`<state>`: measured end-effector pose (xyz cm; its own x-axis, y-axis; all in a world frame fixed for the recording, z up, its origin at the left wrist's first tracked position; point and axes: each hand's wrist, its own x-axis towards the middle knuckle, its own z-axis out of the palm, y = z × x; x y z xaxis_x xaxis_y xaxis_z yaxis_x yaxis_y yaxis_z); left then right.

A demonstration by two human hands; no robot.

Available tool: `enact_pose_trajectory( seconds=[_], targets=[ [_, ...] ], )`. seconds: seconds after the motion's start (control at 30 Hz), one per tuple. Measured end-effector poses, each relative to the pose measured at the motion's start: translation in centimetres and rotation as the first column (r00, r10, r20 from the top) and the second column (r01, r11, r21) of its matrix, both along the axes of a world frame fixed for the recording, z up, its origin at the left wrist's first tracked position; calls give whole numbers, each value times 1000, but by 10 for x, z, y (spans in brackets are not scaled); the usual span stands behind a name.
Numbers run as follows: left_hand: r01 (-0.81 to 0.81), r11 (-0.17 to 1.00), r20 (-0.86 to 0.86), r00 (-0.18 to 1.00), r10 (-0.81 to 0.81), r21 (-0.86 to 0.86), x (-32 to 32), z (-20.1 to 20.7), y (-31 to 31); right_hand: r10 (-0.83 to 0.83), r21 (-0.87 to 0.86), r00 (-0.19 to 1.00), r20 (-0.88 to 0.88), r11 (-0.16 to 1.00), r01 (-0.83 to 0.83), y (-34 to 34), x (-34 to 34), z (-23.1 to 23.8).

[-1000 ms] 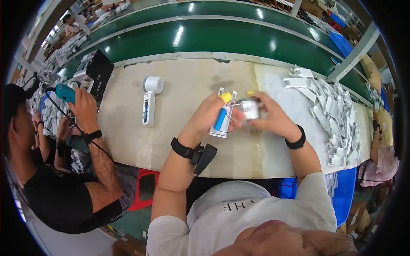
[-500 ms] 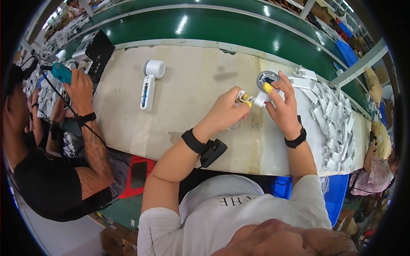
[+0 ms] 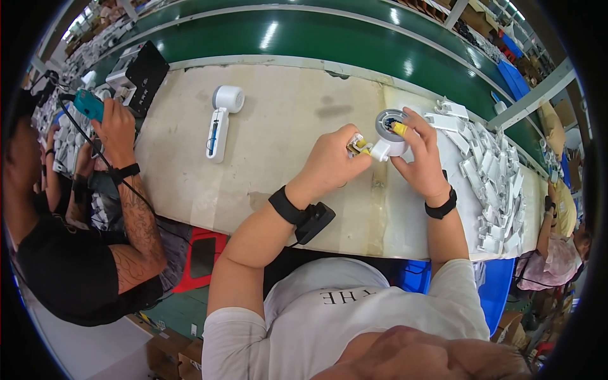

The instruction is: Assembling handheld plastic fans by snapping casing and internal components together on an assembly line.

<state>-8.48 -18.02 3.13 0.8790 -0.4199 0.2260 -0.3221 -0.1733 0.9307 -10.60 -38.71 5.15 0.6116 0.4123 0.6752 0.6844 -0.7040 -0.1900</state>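
Note:
My right hand (image 3: 420, 151) grips a white round fan head (image 3: 394, 145) with a grey rim, its open side showing dark blue parts, perhaps wires. Pinched in my left hand (image 3: 330, 156) is a small white piece, mostly hidden by the fingers, that looks like a handle shell (image 3: 356, 145). The neck of the fan head meets that piece between my hands; whether they are joined I cannot tell. Yellow covers wrap some of my fingertips. Farther left on the table lies a handheld fan (image 3: 217, 135), a long blue part showing in its white handle.
A heap of white plastic shells (image 3: 484, 171) covers the right of the worktable (image 3: 272, 145). A black box (image 3: 140, 79) stands at the far left. Beside me on the left, a co-worker holds a teal tool (image 3: 88, 105). Behind the table runs a green conveyor belt (image 3: 316, 35).
The fan head has come slightly left and down, and its neck now meets the piece in my left hand. A dark loop, perhaps wire, below my left hand is barely visible now.

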Motion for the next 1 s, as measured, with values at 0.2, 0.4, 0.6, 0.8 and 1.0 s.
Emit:
enact_pose_trajectory(
  seconds=[0.2, 0.4, 0.6, 0.8, 1.0],
  targets=[
    [15, 997, -113, 993, -24, -80, 2, 5, 4, 257, 412, 830, -494, 910, -37, -11, -5, 12],
    [143, 979, -41, 989, -139, 147, -5, 12, 1, 365, 393, 747, -556, 907, -151, -12, -12, 48],
    [182, 923, 35, 978, -206, 339, -8, 7, -6, 246, 168, 683, -688, 969, -180, -11, -16, 57],
    [258, 899, 7, 960, -278, 355, -9, 3, -12, 180, 99, 750, -636, 983, -152, -15, -14, 51],
    [315, 944, -185, 938, -294, 95, -7, 1, -10, 287, 322, 743, -604, 941, -102, -15, -3, 35]
  ],
)
